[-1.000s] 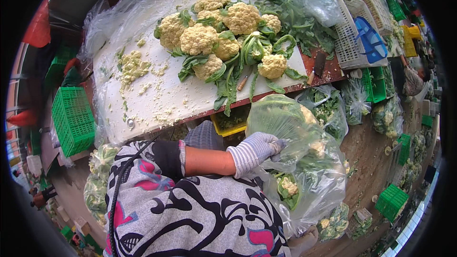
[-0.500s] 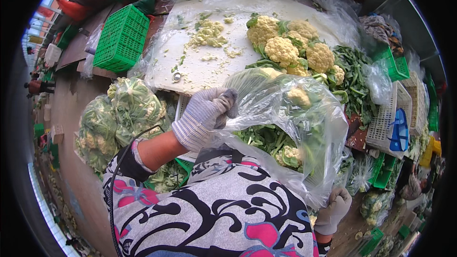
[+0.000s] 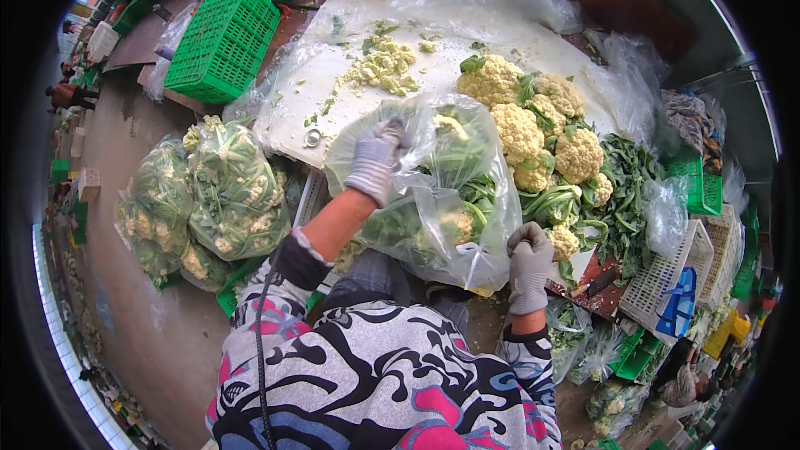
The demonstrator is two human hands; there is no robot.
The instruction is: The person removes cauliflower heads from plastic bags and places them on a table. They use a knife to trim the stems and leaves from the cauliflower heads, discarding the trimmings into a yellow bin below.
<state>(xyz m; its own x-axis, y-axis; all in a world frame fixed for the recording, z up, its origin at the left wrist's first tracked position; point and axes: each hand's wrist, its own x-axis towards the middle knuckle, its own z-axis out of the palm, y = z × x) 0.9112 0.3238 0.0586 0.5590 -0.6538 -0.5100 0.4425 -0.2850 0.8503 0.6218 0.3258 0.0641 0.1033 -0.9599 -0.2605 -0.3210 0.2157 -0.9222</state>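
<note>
My left hand (image 3: pixel 375 162), in a striped glove, is closed on the upper left of a clear plastic bag (image 3: pixel 408 217) holding cauliflower and leaves. My right hand (image 3: pixel 529 267), in a grey glove, has its fingers curled on the bag's right edge. The bag hangs at the near edge of a white board (image 3: pixel 350 42). A pile of cauliflower heads (image 3: pixel 518 135) with loose leaves lies just right of the bag. A dark-bladed tool (image 3: pixel 593 286) lies on a red surface right of my right hand.
Filled bags of cauliflower (image 3: pixel 233 196) stand at left. A green crate (image 3: pixel 218 46) sits back left; white crates (image 3: pixel 654 292) and a green crate (image 3: pixel 707 183) are at right. Scraps (image 3: pixel 383 65) lie on the board. Other people (image 3: pixel 67 96) are at both edges.
My view has swung left. Both my hands have raised and shifted the bag toward the board. My right hand, hidden at first, has come up to the bag's right side.
</note>
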